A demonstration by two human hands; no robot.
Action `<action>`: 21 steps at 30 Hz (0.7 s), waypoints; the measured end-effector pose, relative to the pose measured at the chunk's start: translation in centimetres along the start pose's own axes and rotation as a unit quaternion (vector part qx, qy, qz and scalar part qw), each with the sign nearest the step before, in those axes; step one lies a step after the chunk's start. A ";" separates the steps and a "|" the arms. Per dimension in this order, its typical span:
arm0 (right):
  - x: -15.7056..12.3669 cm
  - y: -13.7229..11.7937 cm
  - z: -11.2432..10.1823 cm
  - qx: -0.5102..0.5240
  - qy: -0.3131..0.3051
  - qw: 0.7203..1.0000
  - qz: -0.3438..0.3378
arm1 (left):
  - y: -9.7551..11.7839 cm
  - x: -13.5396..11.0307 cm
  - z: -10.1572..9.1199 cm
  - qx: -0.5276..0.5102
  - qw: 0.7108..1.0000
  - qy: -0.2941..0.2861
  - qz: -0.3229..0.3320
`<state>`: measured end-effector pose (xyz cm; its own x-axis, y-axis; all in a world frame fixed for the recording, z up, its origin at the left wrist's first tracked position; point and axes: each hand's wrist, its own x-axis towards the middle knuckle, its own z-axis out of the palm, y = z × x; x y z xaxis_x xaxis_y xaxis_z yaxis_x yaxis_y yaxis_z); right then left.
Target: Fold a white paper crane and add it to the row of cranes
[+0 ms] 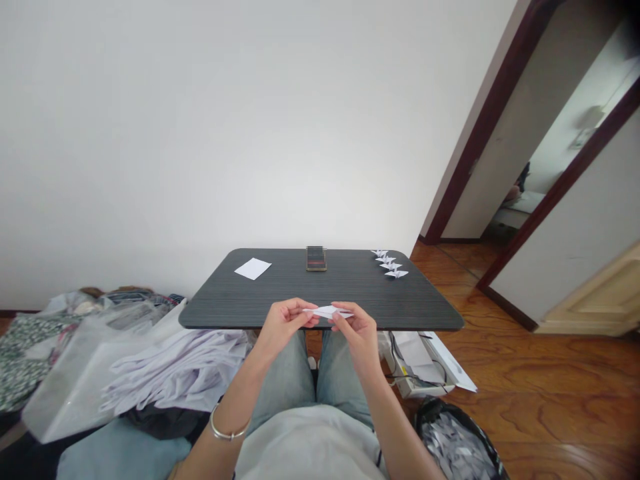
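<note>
A small piece of folded white paper (326, 311) is pinched between both hands, just above the near edge of the dark table (280, 293). My left hand (290, 316) grips its left end with thumb and fingers. On the other end, my right hand (356, 325) has its thumb and fingers closed on the paper. Fingers cover both ends, so only the middle part shows. Several folded white paper cranes (391, 265) stand in a row at the table's far right. A flat sheet of white paper (253, 269) lies at the far left.
A phone on a stand (316, 259) is at the table's back middle, near the wall. Clothes (185, 367) are piled on the left. A white box with cables (417, 363) and a black bag of paper scraps (457, 443) sit on the floor at right.
</note>
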<state>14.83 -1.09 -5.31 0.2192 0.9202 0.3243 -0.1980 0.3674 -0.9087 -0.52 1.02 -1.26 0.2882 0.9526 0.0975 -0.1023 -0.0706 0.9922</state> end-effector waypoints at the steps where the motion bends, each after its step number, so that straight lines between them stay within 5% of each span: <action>1: 0.1 0.0 0.0 0.001 -0.003 1.000 -0.003 | 0.0 0.0 0.0 0.002 1.000 -0.003 -0.001; 21: 0.0 -0.1 0.2 0.060 -0.013 0.998 0.024 | 0.4 -0.1 0.1 -0.046 0.999 -0.021 -0.012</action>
<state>14.61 -1.07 -5.18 0.1824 0.9395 0.2898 -0.3217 0.3356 -0.8854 -0.51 0.89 -0.86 0.3309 0.9403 0.0790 -0.1806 -0.0191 0.9834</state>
